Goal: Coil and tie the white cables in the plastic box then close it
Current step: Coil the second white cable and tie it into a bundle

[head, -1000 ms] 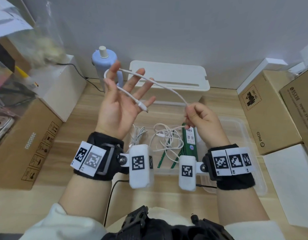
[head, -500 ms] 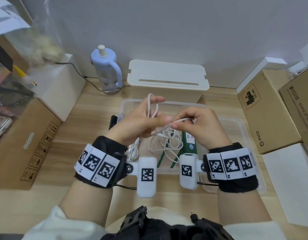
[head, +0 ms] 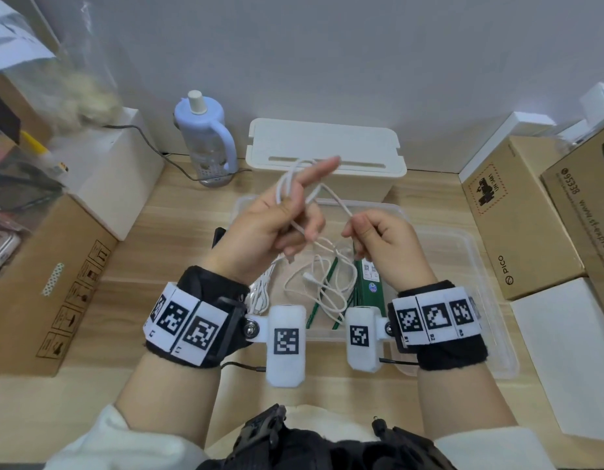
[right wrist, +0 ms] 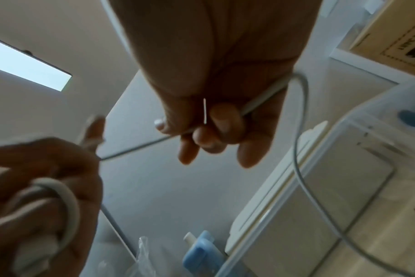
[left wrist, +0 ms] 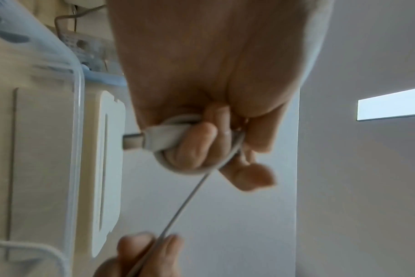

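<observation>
Head view shows coiling in hand: the left hand point(head: 273, 225), raised over the open box point(head: 463, 245), has the cable point(head: 337, 201) looped round its fingers point(left wrist: 197, 144), curled on the plug end. The right hand point(head: 382, 242) pinches the free run. Next, I judge, another wrap under steady tension; more cable lies loose in the box.
</observation>
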Demonstrator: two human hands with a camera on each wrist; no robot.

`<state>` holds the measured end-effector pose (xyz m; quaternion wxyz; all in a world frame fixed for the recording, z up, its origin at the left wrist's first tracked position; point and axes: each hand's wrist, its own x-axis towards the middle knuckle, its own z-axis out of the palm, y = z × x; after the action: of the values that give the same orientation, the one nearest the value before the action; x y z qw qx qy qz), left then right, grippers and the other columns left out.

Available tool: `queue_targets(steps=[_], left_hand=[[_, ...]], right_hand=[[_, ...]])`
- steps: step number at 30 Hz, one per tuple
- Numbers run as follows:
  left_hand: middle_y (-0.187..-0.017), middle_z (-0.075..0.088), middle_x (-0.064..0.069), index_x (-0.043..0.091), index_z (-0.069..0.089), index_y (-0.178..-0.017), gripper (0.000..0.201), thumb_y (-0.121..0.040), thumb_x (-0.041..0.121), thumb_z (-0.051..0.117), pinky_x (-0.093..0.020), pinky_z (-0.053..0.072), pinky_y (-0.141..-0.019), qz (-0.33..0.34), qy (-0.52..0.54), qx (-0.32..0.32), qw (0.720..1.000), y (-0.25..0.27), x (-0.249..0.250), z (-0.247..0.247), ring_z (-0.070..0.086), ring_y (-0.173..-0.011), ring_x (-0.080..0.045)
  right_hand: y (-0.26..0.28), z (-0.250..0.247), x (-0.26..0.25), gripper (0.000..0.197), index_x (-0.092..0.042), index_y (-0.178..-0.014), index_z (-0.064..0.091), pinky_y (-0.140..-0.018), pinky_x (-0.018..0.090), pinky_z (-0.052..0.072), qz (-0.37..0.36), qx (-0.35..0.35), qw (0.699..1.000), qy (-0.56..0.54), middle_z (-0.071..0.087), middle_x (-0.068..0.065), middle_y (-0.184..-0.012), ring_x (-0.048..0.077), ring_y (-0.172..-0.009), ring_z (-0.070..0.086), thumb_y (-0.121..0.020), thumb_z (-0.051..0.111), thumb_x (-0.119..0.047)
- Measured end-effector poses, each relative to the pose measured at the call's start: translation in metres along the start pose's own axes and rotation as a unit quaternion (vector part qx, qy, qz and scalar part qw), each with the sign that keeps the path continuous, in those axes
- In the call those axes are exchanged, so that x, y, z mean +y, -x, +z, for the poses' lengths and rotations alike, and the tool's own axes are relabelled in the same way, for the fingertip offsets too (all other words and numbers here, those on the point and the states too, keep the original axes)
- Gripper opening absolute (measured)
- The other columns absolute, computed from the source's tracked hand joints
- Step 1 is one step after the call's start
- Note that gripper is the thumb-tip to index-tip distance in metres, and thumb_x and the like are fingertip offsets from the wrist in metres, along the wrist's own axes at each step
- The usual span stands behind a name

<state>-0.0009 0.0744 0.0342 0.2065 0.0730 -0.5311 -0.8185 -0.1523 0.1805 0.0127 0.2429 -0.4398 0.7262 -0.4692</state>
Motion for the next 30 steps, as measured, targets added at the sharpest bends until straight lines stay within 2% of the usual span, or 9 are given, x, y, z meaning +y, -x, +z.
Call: queue_targets(steps=[3,5,9,14,17,19,23,26,30], left_hand=[[-0.069,0.053,0.004,0.025,0.052,-0.123,0.033,-0.097,0.03,0.032,-0.015,0.025,-0.04,0.007,0.011,0.105,0.994,-0.003,0.0,-0.008,0.025,-0.038,-0.001],[-0.073,0.049,0.002,0.025,0.05,-0.123,0.031,-0.099,0.027,0.031,-0.014,0.026,-0.039,-0.012,0.01,0.144,0.989,-0.004,-0.003,-0.007,0.025,-0.039,-0.002],[-0.082,0.046,-0.003,0.032,0.041,-0.128,0.031,-0.099,0.023,0.032,-0.015,0.026,-0.038,-0.027,-0.024,0.163,0.986,-0.008,-0.013,0.004,0.028,-0.041,-0.004],[-0.081,0.052,-0.002,0.024,0.031,-0.139,0.052,-0.093,0.007,0.047,-0.017,0.029,-0.041,0.016,-0.068,0.202,0.977,-0.01,-0.013,0.005,0.037,-0.042,-0.003],[-0.074,0.061,0.001,0.031,0.033,-0.133,0.057,-0.082,0.009,0.048,-0.021,0.031,-0.043,0.072,-0.059,0.236,0.967,-0.009,-0.008,-0.003,0.036,-0.042,-0.007],[-0.071,0.065,0.003,0.033,0.037,-0.126,0.053,-0.081,0.008,0.047,-0.021,0.031,-0.045,0.088,-0.063,0.25,0.962,-0.008,-0.004,-0.008,0.036,-0.047,-0.01],[-0.069,0.068,0.005,0.024,0.045,-0.117,0.04,-0.081,0.006,0.048,-0.017,0.033,-0.051,0.051,-0.166,0.253,0.952,-0.004,0.002,-0.015,0.037,-0.059,-0.014],[-0.071,0.068,0.005,0.023,0.047,-0.112,0.032,-0.091,0.0,0.042,-0.018,0.028,-0.044,0.01,-0.158,0.237,0.958,-0.003,0.003,-0.015,0.034,-0.048,-0.01],[-0.074,0.063,0.002,0.021,0.049,-0.111,0.027,-0.095,0.003,0.036,-0.017,0.017,-0.038,-0.02,0.014,0.184,0.983,-0.004,0.001,-0.005,0.024,-0.038,-0.004]], right_hand=[[0.003,-0.001,-0.001,0.025,-0.033,-0.071,0.061,-0.055,0.028,0.039,0.006,-0.021,0.999,0.032,0.049,-0.013,-0.048,0.006,-0.051,0.043,-0.092,0.05,-0.024],[0.004,0.0,-0.01,0.022,-0.033,-0.074,0.059,-0.054,0.02,0.036,-0.015,-0.022,0.999,0.025,0.048,-0.013,-0.053,0.002,-0.051,0.041,-0.092,0.051,-0.023],[0.005,0.012,-0.03,0.019,-0.03,-0.071,0.061,-0.056,0.022,0.034,-0.039,-0.092,0.995,0.02,0.051,-0.009,-0.056,0.002,-0.053,0.043,-0.086,0.051,-0.032],[0.012,0.023,-0.037,0.018,-0.023,-0.081,0.068,-0.055,0.026,0.034,-0.058,-0.191,0.979,0.027,0.05,-0.003,-0.055,0.008,-0.052,0.042,-0.088,0.055,-0.033],[0.014,0.018,-0.036,0.039,-0.008,-0.091,0.071,-0.055,0.024,0.036,-0.019,-0.286,0.957,0.053,0.051,0.005,-0.054,0.012,-0.052,0.042,-0.084,0.055,-0.043],[0.014,0.017,-0.034,0.044,-0.011,-0.094,0.072,-0.058,0.027,0.04,0.009,-0.32,0.944,0.079,0.062,0.014,-0.063,0.011,-0.053,0.045,-0.08,0.055,-0.049],[0.013,0.019,-0.035,0.017,-0.028,-0.09,0.074,-0.086,0.035,0.052,0.022,-0.3,0.951,0.071,0.074,-0.009,-0.091,0.004,-0.085,0.066,-0.081,0.063,-0.038],[0.013,0.02,-0.039,0.014,-0.025,-0.081,0.074,-0.066,0.028,0.046,0.009,-0.268,0.963,0.035,0.066,-0.008,-0.064,0.004,-0.061,0.056,-0.081,0.065,-0.035],[0.007,0.025,-0.032,0.016,-0.025,-0.087,0.06,-0.05,0.024,0.028,0.044,-0.094,0.995,-0.01,0.043,-0.011,-0.038,0.002,-0.04,0.034,-0.081,0.063,-0.039]])
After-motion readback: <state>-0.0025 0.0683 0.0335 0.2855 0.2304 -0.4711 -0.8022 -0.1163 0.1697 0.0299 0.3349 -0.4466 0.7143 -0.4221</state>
